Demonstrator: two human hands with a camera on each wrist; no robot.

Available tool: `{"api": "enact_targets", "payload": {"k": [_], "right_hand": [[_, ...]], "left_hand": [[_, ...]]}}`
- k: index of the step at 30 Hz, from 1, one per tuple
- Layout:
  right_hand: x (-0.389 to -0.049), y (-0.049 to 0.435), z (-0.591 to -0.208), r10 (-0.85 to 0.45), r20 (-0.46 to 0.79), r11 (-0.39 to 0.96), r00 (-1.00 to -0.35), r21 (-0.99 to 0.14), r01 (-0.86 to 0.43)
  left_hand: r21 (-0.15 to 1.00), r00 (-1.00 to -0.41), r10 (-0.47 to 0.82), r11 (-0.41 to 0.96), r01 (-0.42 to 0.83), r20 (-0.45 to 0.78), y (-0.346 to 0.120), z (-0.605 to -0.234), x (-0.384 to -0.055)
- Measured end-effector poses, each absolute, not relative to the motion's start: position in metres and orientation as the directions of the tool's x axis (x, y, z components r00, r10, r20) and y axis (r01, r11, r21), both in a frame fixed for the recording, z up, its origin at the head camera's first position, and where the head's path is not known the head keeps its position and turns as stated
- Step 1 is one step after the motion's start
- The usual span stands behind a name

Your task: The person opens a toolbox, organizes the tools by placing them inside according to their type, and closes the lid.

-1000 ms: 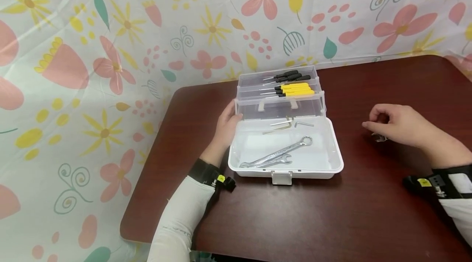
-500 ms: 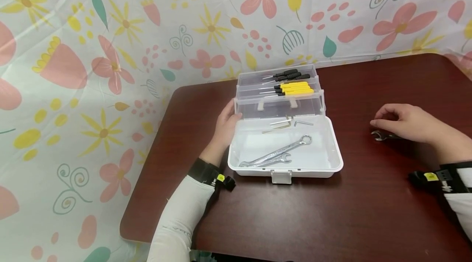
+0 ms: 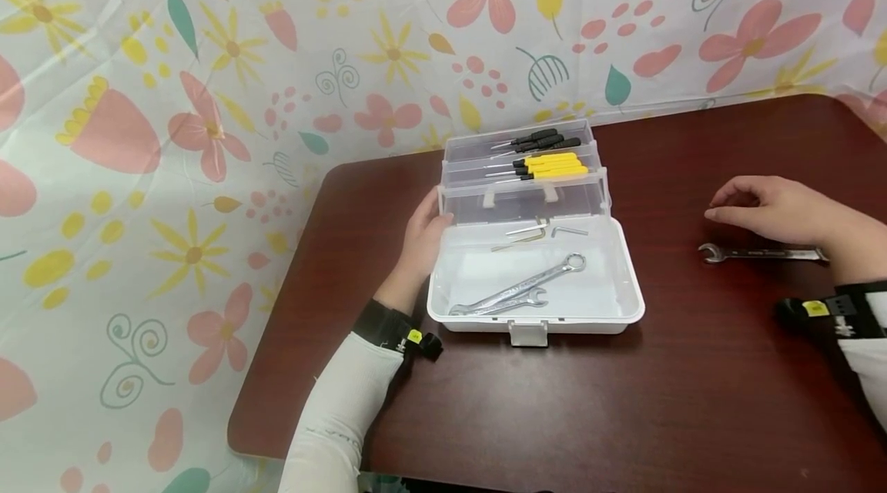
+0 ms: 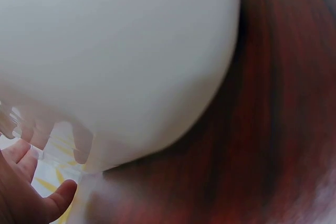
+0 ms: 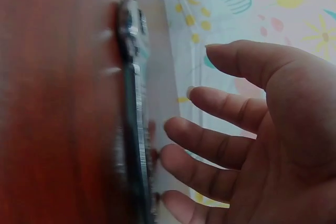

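Note:
My left hand (image 3: 423, 243) holds the left side of a toolbox (image 3: 627, 277) where the clear lid meets the white base, its thumb near the lid's corner. The wrist view shows its fingers (image 4: 26, 161) by the clear plastic. On the table to the right lies a silver combination wrench (image 3: 762, 253). My right hand (image 3: 790, 208) hovers just beyond it, fingers loosely bent and nothing in them; in the right wrist view they stand apart from the wrench (image 5: 139, 108). Two more wrenches (image 3: 516, 289) lie in the white base.
Hex keys (image 3: 571, 231) lie at the back of the base. The opened lid's trays hold several yellow-handled screwdrivers (image 3: 554, 166) and black-handled ones (image 3: 543, 142). A flowered cloth (image 3: 388, 38) hangs behind and left of the dark red table (image 3: 527, 416).
My right hand has let go of the wrench and drawn up and to the right, leaving it in full view on the table. My left hand keeps its place on the toolbox.

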State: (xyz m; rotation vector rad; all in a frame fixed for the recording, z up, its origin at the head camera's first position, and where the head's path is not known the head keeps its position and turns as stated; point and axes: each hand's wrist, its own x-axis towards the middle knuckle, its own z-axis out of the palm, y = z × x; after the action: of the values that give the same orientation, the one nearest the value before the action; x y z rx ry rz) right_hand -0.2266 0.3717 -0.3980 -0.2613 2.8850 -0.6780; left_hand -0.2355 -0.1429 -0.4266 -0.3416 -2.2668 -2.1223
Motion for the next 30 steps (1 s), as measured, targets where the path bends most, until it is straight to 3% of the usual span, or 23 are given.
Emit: {"api": "enact_targets", "payload": {"k": [10, 30], "right_hand": [[-0.215, 0.373, -0.394, -0.269, -0.283, 0.891, -0.921, -0.436, -0.127], [-0.215, 0.378, -0.403, -0.319, -0.271, 0.915, -0.908, -0.339, -0.22]], "left_hand": [[0.974, -0.972, 0.115, 0.068, 0.214, 0.205, -0.142, -0.436, -0.239], [0.975, -0.97, 0.13, 0.065, 0.214, 0.204, -0.142, -0.436, -0.239]]}}
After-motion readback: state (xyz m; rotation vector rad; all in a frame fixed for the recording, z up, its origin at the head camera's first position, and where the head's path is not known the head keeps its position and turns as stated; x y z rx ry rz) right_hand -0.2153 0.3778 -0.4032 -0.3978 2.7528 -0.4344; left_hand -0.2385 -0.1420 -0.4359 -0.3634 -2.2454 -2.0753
